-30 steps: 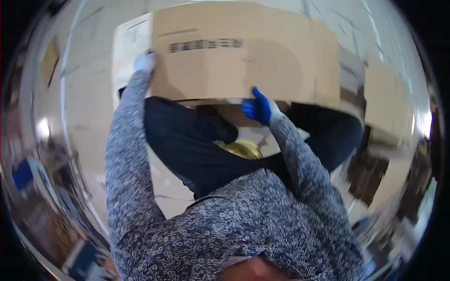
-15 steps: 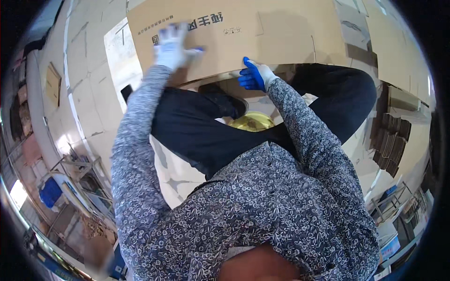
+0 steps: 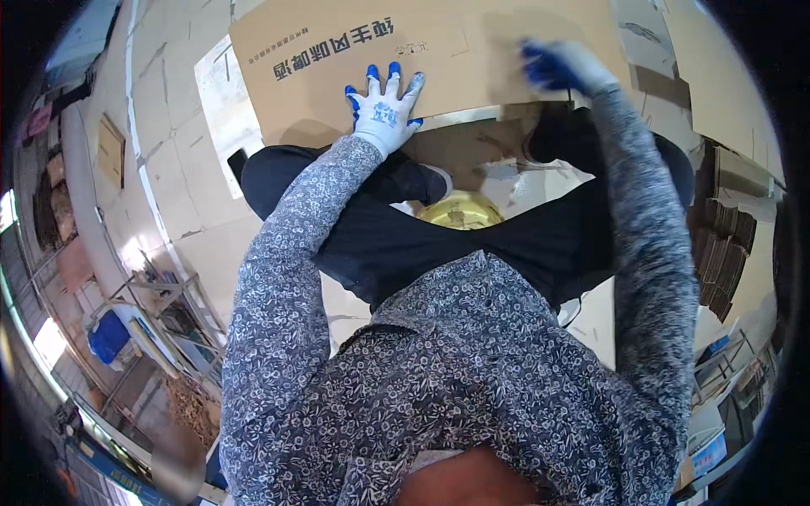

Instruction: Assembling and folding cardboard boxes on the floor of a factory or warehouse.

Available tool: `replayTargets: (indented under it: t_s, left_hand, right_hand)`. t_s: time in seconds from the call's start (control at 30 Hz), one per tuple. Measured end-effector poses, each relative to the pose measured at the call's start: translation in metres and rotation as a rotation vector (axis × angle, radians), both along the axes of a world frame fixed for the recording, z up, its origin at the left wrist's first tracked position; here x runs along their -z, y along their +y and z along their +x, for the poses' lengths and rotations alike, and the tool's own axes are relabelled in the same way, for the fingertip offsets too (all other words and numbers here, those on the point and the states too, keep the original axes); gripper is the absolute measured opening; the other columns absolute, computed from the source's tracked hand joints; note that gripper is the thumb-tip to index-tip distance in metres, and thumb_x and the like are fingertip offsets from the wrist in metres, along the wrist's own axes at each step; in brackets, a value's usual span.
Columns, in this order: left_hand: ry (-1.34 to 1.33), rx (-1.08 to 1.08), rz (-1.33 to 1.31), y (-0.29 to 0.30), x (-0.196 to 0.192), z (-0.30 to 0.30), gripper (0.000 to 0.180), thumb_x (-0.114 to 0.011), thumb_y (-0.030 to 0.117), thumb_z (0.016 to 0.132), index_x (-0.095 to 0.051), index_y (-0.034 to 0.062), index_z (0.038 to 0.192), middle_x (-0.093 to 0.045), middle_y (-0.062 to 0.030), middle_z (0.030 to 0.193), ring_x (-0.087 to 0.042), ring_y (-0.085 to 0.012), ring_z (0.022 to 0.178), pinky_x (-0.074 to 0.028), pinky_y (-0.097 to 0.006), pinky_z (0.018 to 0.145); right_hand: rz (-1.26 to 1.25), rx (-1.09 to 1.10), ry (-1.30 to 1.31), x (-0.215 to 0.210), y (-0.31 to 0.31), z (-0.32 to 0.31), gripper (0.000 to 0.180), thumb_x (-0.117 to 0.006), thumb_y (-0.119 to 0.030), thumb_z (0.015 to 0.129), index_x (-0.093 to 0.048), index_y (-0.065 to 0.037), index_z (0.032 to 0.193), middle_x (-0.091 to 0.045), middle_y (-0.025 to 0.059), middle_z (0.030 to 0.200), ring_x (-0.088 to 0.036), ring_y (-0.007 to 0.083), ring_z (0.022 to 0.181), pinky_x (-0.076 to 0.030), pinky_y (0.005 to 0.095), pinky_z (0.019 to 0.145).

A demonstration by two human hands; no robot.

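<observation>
A flat sheet of brown cardboard (image 3: 472, 84) with dark print lies before me, across the far side of my legs. My left hand (image 3: 384, 114), in a white glove with blue fingertips, rests on its near edge, fingers spread and empty. Over the right part of the sheet is my right hand (image 3: 564, 67), its blue-coated palm side partly showing. Motion smears its fingers, so I cannot make out their pose or whether they touch the cardboard.
Between my legs sits a shiny yellow round object (image 3: 460, 211). A dark phone-like object (image 3: 238, 162) lies by my left knee. More cardboard (image 3: 726, 76) and a stack of folded brown pieces (image 3: 730, 244) are at the right. A metal rack (image 3: 160, 312) stands at the left.
My left hand has come right and nearer to me, onto the sheet's near edge. My right hand has swung right and farther away, from the near edge to above the sheet.
</observation>
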State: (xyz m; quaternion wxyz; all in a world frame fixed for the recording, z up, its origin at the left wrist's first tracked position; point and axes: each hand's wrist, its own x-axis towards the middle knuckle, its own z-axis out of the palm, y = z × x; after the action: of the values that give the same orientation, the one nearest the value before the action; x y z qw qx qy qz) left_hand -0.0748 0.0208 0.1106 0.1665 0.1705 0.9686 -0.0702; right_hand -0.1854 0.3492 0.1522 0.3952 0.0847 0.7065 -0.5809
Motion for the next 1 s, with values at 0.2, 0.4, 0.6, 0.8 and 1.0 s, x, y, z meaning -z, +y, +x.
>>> replayTargets:
  t_s: [0.2,0.4,0.6,0.8,1.0]
  left_hand:
    - [0.030,-0.002,0.071,0.002,0.004,-0.002,0.089,-0.072,0.050,0.080,-0.026,0.0310,0.154,-0.026,-0.0176,0.157,-0.026,-0.0474,0.141,-0.029,-0.077,0.097]
    - [0.002,-0.045,0.085,0.001,-0.008,0.003,0.089,-0.073,0.046,0.079,-0.027,0.0309,0.154,-0.025,-0.0173,0.158,-0.025,-0.0471,0.141,-0.028,-0.077,0.098]
    - [-0.074,-0.072,0.088,-0.004,-0.010,0.003,0.088,-0.074,0.044,0.080,-0.027,0.0312,0.154,-0.023,-0.0165,0.159,-0.022,-0.0464,0.143,-0.025,-0.077,0.100]
    - [-0.058,-0.057,0.091,0.001,-0.010,0.000,0.085,-0.071,0.045,0.082,-0.027,0.0324,0.153,-0.023,-0.0129,0.159,-0.019,-0.0451,0.145,-0.023,-0.079,0.100]
    - [-0.036,-0.052,0.098,0.004,-0.002,0.001,0.085,-0.070,0.047,0.083,-0.026,0.0322,0.154,-0.024,-0.0156,0.158,-0.021,-0.0457,0.144,-0.025,-0.078,0.100]
  right_hand:
    - [0.620,-0.058,0.300,0.027,0.171,-0.060,0.041,-0.066,-0.042,0.090,-0.072,-0.007,0.110,-0.073,0.0071,0.098,-0.066,0.0163,0.087,-0.052,0.0310,0.077]
    - [0.818,0.062,-0.009,0.033,0.185,-0.044,0.069,-0.082,-0.035,0.077,-0.057,0.001,0.130,-0.070,0.0088,0.101,-0.065,0.0199,0.087,-0.053,0.0372,0.076]
    - [0.771,-0.241,0.249,-0.095,0.149,-0.018,0.075,-0.080,-0.012,0.076,-0.045,-0.001,0.142,-0.070,0.0118,0.107,-0.069,0.0216,0.088,-0.059,0.0318,0.074]
    - [0.812,-0.663,0.910,-0.065,-0.024,0.062,0.092,-0.081,-0.040,0.074,-0.037,-0.013,0.150,-0.036,0.0265,0.151,-0.027,0.0418,0.144,-0.023,0.0530,0.117]
    - [1.040,-0.559,0.948,0.038,-0.090,0.075,0.081,-0.075,-0.045,0.077,-0.041,-0.025,0.148,-0.040,0.0225,0.148,-0.038,0.0433,0.136,-0.027,0.0610,0.110]
